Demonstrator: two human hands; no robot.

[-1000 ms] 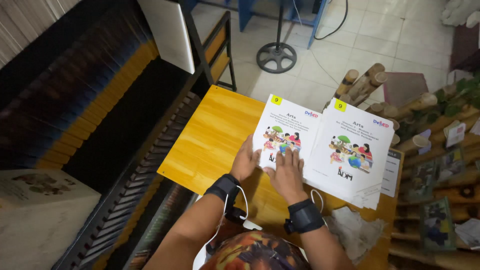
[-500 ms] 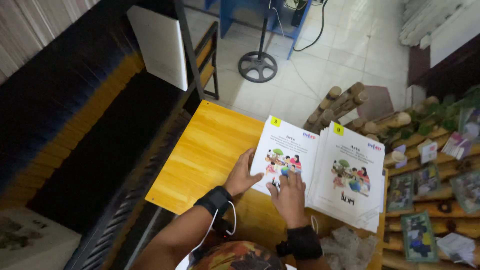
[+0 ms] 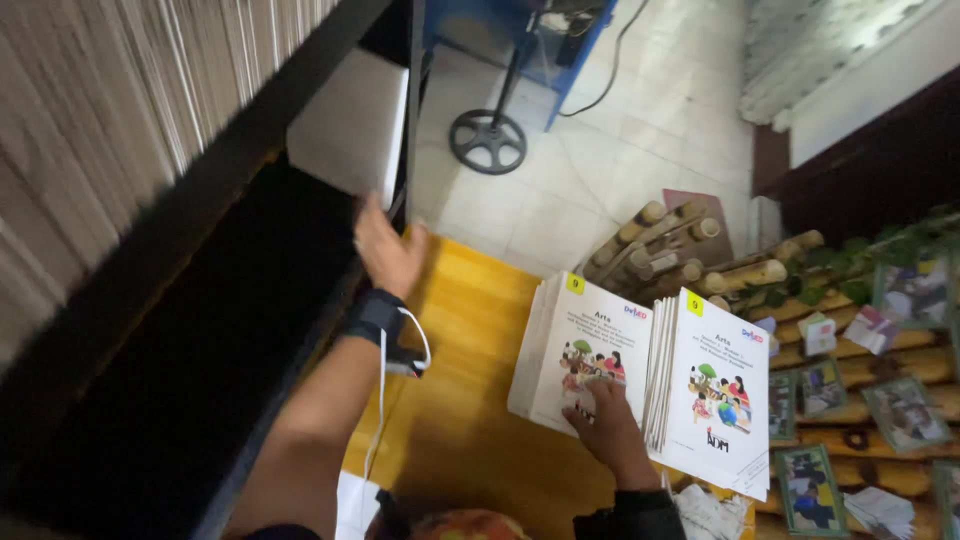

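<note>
left hand lifted off booklets toward shelf; grip open, empty | right hand flat on left booklet stack; grip spread

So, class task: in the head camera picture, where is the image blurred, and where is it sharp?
Head view: the left hand and the dark shelf beside it are motion-smeared; the right hand and the booklet stack under it look fairly sharp.

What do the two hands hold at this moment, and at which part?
Nothing is gripped. The right hand lies flat on the cover of the left booklet stack, near its lower edge. The left hand is raised, empty, toward the dark shelf.
</note>
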